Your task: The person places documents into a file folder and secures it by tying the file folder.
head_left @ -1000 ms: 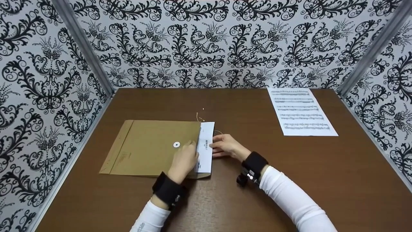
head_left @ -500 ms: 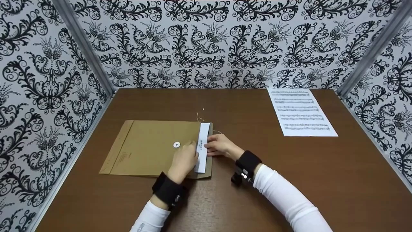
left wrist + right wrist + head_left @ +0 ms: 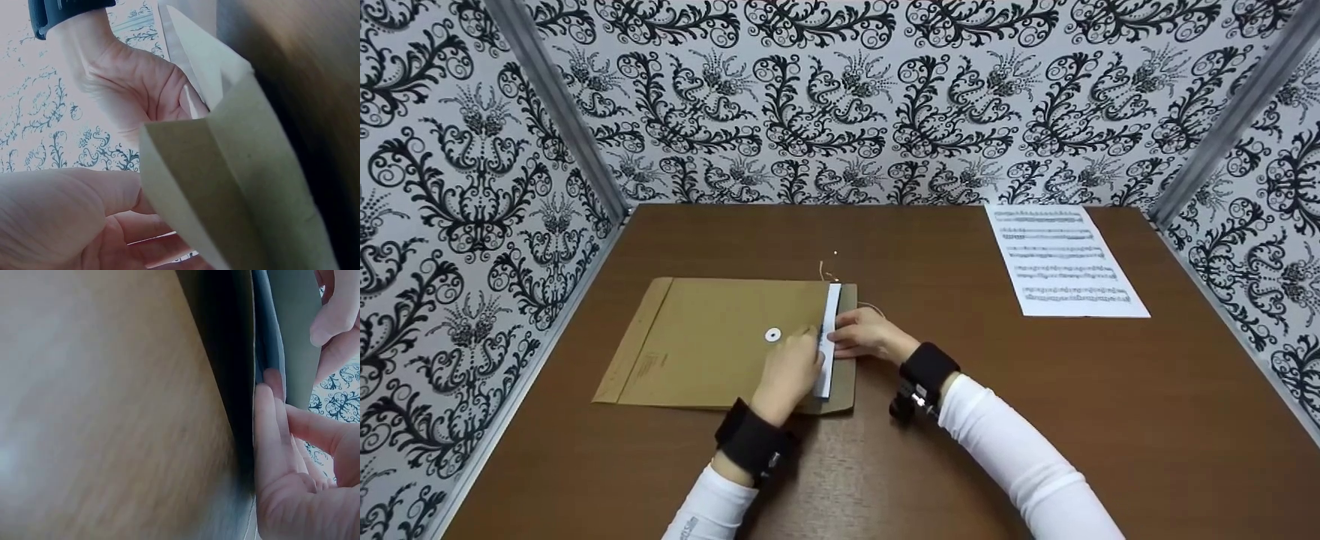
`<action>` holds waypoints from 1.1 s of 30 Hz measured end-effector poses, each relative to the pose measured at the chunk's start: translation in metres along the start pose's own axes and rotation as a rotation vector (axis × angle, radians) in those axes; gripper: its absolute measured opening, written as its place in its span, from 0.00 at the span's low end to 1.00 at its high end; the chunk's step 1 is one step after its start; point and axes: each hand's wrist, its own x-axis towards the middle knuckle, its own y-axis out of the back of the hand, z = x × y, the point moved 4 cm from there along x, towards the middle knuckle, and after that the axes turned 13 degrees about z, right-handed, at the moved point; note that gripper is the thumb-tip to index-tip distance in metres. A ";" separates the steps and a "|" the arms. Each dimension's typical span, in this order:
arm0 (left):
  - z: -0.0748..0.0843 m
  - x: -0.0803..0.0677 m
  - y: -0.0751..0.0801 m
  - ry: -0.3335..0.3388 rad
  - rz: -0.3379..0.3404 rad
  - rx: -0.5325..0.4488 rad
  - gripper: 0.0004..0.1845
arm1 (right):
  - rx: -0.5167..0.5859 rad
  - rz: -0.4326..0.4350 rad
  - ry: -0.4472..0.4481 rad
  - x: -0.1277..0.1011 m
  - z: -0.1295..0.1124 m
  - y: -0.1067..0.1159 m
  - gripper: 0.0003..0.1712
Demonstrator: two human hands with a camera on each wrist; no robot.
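Observation:
A brown kraft string-tie envelope (image 3: 705, 322) lies flat on the table, its mouth to the right and its flap (image 3: 844, 382) spread out beneath. My left hand (image 3: 787, 367) pinches the upper edge of that mouth; in the left wrist view, thumb and fingers (image 3: 121, 191) lift the edge. White printed paper (image 3: 832, 300) shows as a narrow strip at the opening, the rest hidden inside the envelope. My right hand (image 3: 870, 335) grips the strip's outer edge, with thumb and fingers on either side of the paper (image 3: 271, 332) in the right wrist view.
A sheet of printed music (image 3: 1065, 262) lies at the back right of the brown table (image 3: 997, 465). The envelope's thin string (image 3: 872, 306) trails beyond the flap. Black-and-white patterned walls (image 3: 855, 97) enclose the back and sides.
My right hand has moved left, sliding the paper farther into the envelope, so its visible strip is narrower and more of the flap shows. My left hand has stayed in place.

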 end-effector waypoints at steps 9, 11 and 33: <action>-0.001 0.003 -0.001 0.006 -0.029 0.007 0.18 | 0.008 -0.028 -0.047 0.007 -0.001 -0.004 0.15; -0.001 0.004 -0.001 0.005 -0.032 0.009 0.19 | 0.014 -0.028 -0.049 0.009 0.000 -0.005 0.13; -0.005 0.003 0.005 0.027 -0.037 -0.059 0.17 | 0.035 -0.038 -0.017 0.013 0.004 -0.024 0.22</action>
